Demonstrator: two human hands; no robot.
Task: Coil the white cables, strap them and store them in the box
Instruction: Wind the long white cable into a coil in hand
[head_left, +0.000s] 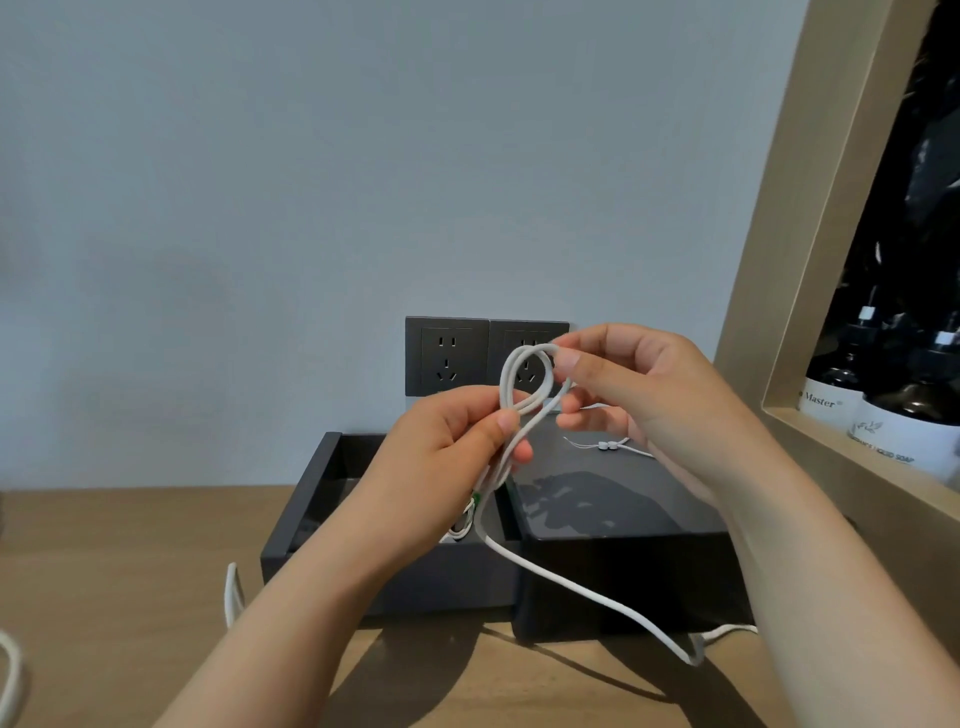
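A white cable forms a small double loop held up above a dark open box. My left hand pinches the bottom of the loop between thumb and fingers. My right hand pinches the top of the loop. The cable's loose tail runs down over the box front to the wooden table. Inside the box, under my left hand, lies a coiled white cable with a green strap, partly hidden.
A dark closed box or lid sits right of the open box, with small white straps on top. Two wall sockets are behind. More white cable lies at left. A shelf with dark bottles stands right.
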